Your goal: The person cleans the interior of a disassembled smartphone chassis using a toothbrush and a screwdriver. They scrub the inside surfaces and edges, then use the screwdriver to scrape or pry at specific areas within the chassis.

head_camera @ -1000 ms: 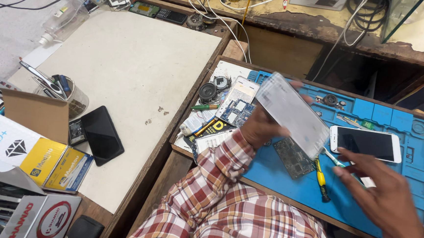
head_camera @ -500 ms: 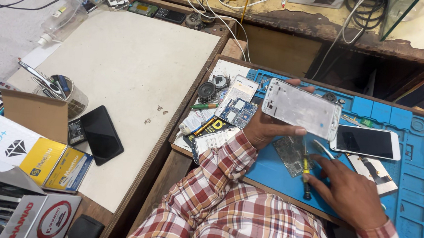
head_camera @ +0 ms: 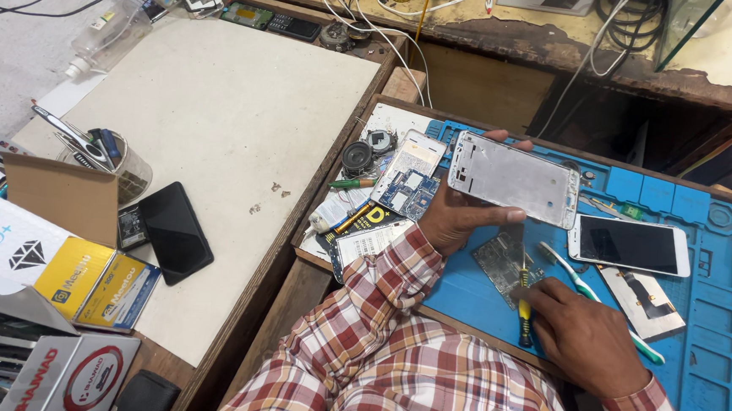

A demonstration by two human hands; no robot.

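Gripping a silver phone frame by its left end, the left hand is holding it lifted and roughly level above the blue work mat, thumb on the near edge and fingertips curling over the far edge. Lower down, the right hand is closing its fingers on a yellow-handled screwdriver, whose tip is resting on a dark circuit board lying on the mat, though the exact contact point is hard to make out. Just beside that hand, a white-and-green toothbrush is lying, with a white smartphone farther right.
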